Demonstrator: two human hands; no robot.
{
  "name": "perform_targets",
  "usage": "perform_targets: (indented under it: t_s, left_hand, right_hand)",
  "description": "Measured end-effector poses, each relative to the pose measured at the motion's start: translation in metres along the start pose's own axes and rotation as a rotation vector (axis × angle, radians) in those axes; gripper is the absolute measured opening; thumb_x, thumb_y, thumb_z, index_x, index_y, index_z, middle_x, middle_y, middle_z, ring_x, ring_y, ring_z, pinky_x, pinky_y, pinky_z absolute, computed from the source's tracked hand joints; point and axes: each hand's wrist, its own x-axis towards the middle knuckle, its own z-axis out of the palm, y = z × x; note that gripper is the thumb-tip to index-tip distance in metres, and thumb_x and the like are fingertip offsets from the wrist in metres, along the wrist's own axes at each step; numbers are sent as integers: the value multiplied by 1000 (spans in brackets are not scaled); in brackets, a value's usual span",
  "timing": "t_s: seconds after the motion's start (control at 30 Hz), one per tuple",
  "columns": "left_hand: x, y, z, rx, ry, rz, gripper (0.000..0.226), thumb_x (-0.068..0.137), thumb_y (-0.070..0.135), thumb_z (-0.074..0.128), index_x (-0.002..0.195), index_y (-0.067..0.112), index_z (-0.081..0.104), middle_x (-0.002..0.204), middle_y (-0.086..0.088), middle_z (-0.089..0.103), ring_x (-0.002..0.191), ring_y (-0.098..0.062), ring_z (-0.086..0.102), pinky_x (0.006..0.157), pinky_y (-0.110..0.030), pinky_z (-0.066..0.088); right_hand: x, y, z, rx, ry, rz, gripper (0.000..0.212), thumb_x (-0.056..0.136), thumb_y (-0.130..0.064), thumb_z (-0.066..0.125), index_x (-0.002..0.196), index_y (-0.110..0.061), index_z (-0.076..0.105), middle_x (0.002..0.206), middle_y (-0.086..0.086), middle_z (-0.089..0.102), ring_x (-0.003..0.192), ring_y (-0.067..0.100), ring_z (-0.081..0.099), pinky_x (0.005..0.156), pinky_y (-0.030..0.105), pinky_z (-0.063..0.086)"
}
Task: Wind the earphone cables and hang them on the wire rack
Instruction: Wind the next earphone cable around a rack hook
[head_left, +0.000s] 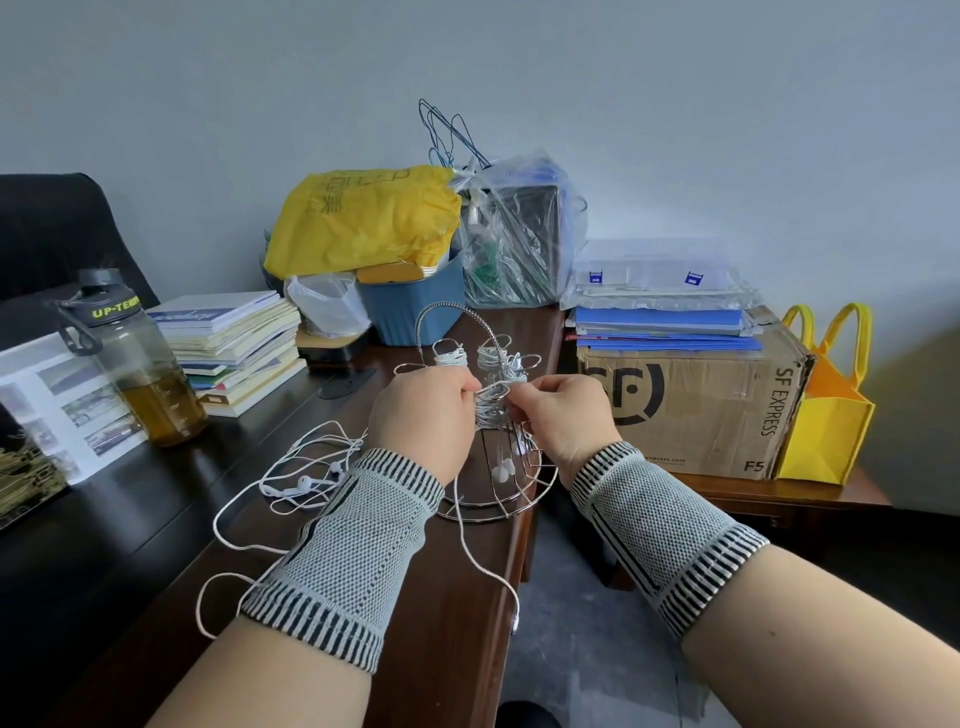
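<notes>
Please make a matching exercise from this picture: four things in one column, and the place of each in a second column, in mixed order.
Things:
1. water bottle
2. cardboard box
3. loose earphones
4. wire rack

Places:
A. under the blue folders
B. on the desk, beside the left wrist
C. at the left, beside the stack of books
D. between both hands, at the desk edge

Pairs: 1-C, 2-A, 3-B, 4-D
</notes>
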Motion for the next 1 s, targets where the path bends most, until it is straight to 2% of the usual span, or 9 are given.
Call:
perform_targets:
  t_s: [0.17,0.3,0.37,0.47,0.57,0.63,0.73,0.87,1.0]
  left_hand:
    - [-1,0,-5,130,-15,26,28,99,26,49,116,28,71,108,1,73,98,-20,66,84,-32,53]
    - [-1,0,-6,140,-4,30,28,100,26,48,116,24,71,110,1,72,99,-18,65,83,-30,53]
    - [-1,0,-5,141,-5,27,27,99,25,49,111,23,73,106,1,73,93,-18,65,79,-30,53]
    - [0,-2,-3,176,5,13,26,98,26,49,96,22,75,90,0,73,77,-18,60,68,-29,49]
    - [-3,-5,2,147,21,-30,24,97,31,52,87,21,71,82,-1,70,76,-21,61,63,-26,42]
    - [-6,-9,6,65,17,-57,20,95,33,56,85,21,70,80,0,70,80,-23,65,65,-27,45]
    - [-13,-15,10,-66,8,-50,12,90,32,63,92,23,71,83,2,73,82,-20,68,75,-36,56]
    - [-25,-21,10,-67,4,70,15,90,26,62,98,26,75,85,4,75,81,-19,68,78,-37,54]
    - [-29,-23,8,-126,49,97,17,90,26,64,101,24,76,84,5,75,79,-17,68,80,-34,54]
  right_hand:
    - [-4,0,1,-78,40,-47,26,81,-22,69,56,-14,63,65,10,68,51,11,50,58,27,46]
    - [-9,1,1,-68,47,-184,20,81,-15,68,65,-22,60,65,-6,64,57,7,56,62,26,52]
    - [-11,3,2,-90,52,-279,22,81,-11,67,66,-25,59,68,-8,63,62,7,58,66,27,53]
    - [-17,8,2,-90,47,-350,20,81,-13,67,66,-25,61,71,-4,64,60,5,55,65,24,50]
    - [-23,10,3,-116,40,-415,29,82,-17,71,60,-30,58,71,-6,59,61,3,52,64,20,46]
    - [-27,11,6,-117,3,-466,26,82,-17,71,62,-31,62,73,-8,55,64,2,53,64,15,44]
    - [-30,9,10,-94,-54,-492,11,85,-13,68,81,-21,75,78,-7,55,73,-3,53,68,9,43]
    - [-28,11,11,-130,-87,-494,18,87,-7,63,96,-17,75,82,-9,53,76,0,55,77,12,46]
    - [-25,13,12,-183,-160,-474,28,85,0,59,96,-21,74,84,-3,52,78,8,54,77,15,47]
